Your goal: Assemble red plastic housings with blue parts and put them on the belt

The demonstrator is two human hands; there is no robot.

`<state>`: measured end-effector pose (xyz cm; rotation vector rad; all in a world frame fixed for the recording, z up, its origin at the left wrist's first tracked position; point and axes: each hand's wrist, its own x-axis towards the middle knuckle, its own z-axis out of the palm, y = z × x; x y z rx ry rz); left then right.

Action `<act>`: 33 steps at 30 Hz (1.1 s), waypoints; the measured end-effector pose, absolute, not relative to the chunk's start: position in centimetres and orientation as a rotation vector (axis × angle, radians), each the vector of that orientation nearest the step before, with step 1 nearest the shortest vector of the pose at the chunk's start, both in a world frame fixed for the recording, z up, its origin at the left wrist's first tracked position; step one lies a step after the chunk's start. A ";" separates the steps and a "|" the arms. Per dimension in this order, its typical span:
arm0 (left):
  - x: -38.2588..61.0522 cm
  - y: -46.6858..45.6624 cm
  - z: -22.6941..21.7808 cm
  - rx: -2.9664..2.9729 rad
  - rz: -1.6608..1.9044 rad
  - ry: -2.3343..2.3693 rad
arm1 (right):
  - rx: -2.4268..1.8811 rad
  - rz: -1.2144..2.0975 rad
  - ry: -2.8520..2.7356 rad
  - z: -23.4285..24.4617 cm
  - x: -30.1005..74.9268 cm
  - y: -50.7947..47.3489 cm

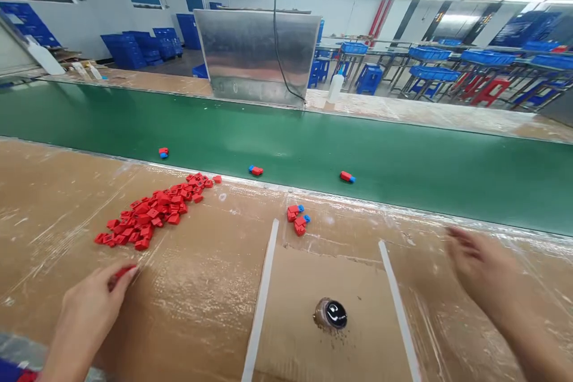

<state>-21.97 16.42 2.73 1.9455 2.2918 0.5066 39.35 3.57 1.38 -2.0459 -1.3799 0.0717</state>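
Observation:
My left hand point(92, 304) pinches a small red plastic piece point(124, 271) between thumb and fingers, just in front of a heap of like red pieces point(154, 212). My right hand point(477, 259) is over the right side of the table, near the green belt's edge; motion smears its fingers, and I cannot tell whether anything is in them. Two red-and-blue pieces point(299, 225) lie at the middle of the table. In front of me a small round pot of dark, glossy liquid point(335, 314) sits on a cardboard sheet point(304, 346), with dark specks around it.
A green conveyor belt point(286, 137) crosses ahead, with three red-and-blue pieces point(347, 177) spaced along it. White tape strips point(262, 298) flank the cardboard. Beyond the belt stand a metal panel point(259, 54) and a white bottle point(335, 86). Blue bins point(123, 51) are stacked behind at left.

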 end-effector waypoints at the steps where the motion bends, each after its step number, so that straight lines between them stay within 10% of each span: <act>1: -21.9 15.9 2.2 1.879 0.531 2.309 | -2.058 0.031 -1.384 1.1 39.7 6.5; 11: -19.8 11.3 0.5 1.631 0.888 2.080 | -2.237 0.105 -1.459 -2.4 39.0 25.7; 33: 1.0 1.3 0.0 1.260 0.716 0.867 | -1.605 0.498 -1.729 3.3 25.2 -3.9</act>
